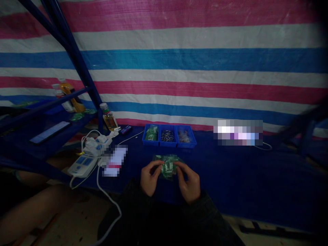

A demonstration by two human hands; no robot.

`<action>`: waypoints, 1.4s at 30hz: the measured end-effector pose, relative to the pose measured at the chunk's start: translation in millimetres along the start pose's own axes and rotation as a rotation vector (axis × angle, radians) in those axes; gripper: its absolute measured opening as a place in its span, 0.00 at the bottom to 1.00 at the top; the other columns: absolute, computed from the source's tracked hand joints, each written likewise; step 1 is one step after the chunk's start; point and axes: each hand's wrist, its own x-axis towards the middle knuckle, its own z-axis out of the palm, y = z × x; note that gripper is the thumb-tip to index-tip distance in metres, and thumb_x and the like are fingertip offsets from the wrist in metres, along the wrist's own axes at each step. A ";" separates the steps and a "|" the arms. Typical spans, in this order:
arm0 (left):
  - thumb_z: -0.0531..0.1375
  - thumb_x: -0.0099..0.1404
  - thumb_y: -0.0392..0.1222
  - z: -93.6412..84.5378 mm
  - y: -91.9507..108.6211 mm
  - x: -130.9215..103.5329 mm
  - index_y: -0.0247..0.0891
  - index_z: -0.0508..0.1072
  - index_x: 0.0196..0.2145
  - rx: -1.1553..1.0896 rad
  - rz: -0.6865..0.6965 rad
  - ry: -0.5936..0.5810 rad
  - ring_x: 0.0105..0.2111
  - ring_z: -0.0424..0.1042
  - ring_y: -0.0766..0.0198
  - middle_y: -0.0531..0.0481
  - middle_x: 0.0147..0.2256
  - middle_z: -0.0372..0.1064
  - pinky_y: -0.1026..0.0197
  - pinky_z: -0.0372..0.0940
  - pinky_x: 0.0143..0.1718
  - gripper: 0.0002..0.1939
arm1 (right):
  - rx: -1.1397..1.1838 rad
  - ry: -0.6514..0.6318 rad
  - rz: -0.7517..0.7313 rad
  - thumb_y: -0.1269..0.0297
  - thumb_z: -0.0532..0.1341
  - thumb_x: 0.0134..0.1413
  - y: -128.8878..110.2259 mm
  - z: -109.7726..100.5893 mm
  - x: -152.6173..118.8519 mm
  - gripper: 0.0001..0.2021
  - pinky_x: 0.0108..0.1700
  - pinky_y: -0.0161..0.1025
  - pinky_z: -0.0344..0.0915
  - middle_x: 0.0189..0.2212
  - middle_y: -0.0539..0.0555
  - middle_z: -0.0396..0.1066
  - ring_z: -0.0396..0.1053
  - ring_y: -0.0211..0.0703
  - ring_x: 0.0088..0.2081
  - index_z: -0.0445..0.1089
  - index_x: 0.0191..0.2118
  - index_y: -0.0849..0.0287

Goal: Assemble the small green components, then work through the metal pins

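A small clear and green plastic packet [168, 166] is held between both hands, just above the blue table [220, 174]. My left hand [150, 176] pinches its left side between thumb and fingers. On the packet's right side, my right hand [188, 181] pinches in the same way. More green plastic lies behind and around the held packet; whether it is one piece or several I cannot tell. Beyond the hands stand three joined blue bins: the left bin [151, 142] has green packets, the middle one [167, 143] small metal pieces, the right one [186, 145] clear bags.
Left of the hands are a white power strip [83, 165] with cables, a lit phone [115, 162] and a bottle [110, 120]. Another phone [51, 131] lies on the left-hand surface. A blurred-out bright object [238, 133] sits back right. A person's bare leg [41, 208] shows lower left.
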 end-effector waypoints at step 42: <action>0.65 0.65 0.45 -1.0 0.1 2.6 0.37 0.81 0.36 0.108 0.121 0.111 0.39 0.74 0.58 0.45 0.38 0.75 0.61 0.67 0.40 0.09 | 0.028 0.011 -0.039 0.61 0.59 0.66 0.3 6.1 7.1 0.08 0.34 0.38 0.72 0.34 0.55 0.76 0.75 0.44 0.33 0.74 0.38 0.56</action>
